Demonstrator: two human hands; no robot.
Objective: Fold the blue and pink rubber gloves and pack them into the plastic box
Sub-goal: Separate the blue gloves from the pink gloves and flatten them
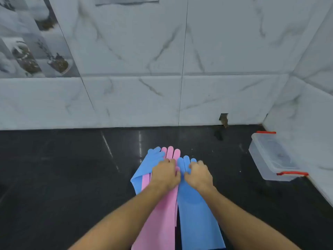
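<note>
Hands first: the left hand point(165, 175) lies palm down at the lower centre of the frame, fingers curled over the pink glove point(162, 213) where it meets a blue glove point(144, 170) folded to the left — whether it pinches the rubber or only presses it flat, I cannot tell. Just right of it, nearly touching, the right hand point(199, 175) rests on the second blue glove point(196, 219) with its fingers bent at the glove's finger end; the grip is likewise unclear. Both bare forearms run down to the bottom edge. Pink fingertips stick out above the left hand, with blue ones beside them on either side. The pink glove and the right blue one lie lengthwise side by side, cuffs toward the bottom edge, on a dark glossy counter point(63, 177). Well apart, at the right edge of the frame, a clear box point(261, 159) with red clips sits against the marble-tiled wall point(216, 51) in the corner. Its inside shows only reflections — contents unclear.
</note>
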